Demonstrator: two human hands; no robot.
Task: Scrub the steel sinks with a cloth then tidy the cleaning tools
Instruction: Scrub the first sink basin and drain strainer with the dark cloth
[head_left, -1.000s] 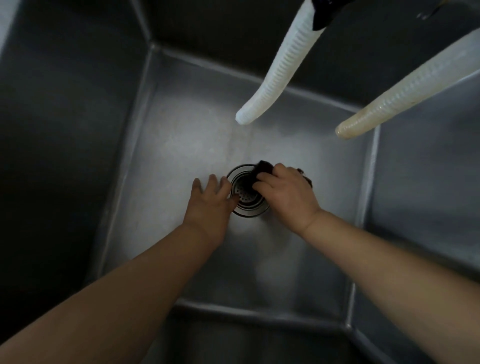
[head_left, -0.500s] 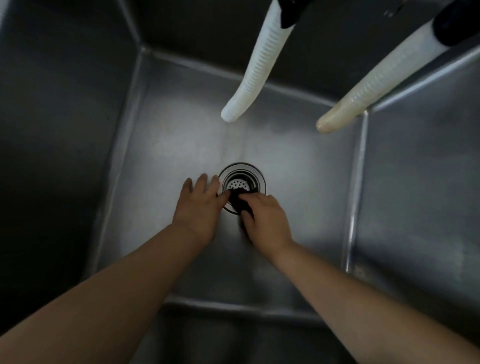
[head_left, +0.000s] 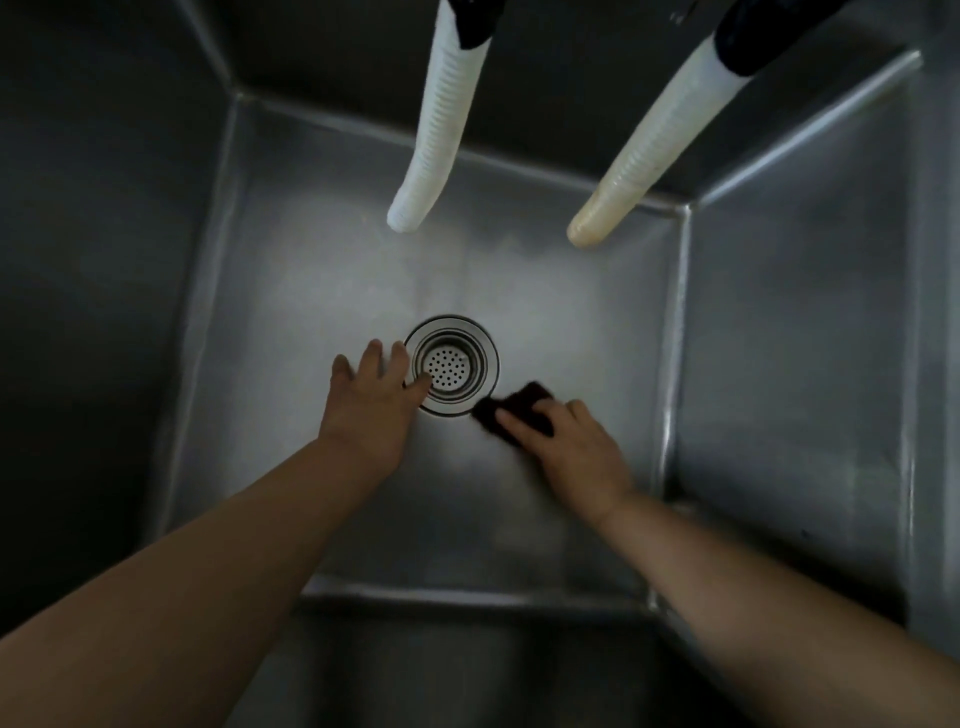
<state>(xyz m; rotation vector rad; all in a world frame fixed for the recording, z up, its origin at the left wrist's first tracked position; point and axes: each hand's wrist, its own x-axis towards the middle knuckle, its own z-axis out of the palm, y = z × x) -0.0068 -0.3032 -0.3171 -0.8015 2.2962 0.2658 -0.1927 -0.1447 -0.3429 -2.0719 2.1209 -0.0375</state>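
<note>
I look down into a deep steel sink with a round perforated drain strainer in the middle of its floor. My left hand lies flat on the sink floor with fingers spread, its fingertips touching the strainer's left rim. My right hand presses a dark cloth onto the floor just right of and below the drain. The cloth sticks out from under my fingers.
Two ribbed white hoses hang over the sink from above, one in the middle and a yellowed one to the right. Steel walls close in on all sides, with the right wall brighter.
My right hand has slid the cloth off the strainer, down and to the right onto the sink floor. The strainer is now uncovered. My left hand has stayed beside the drain.
</note>
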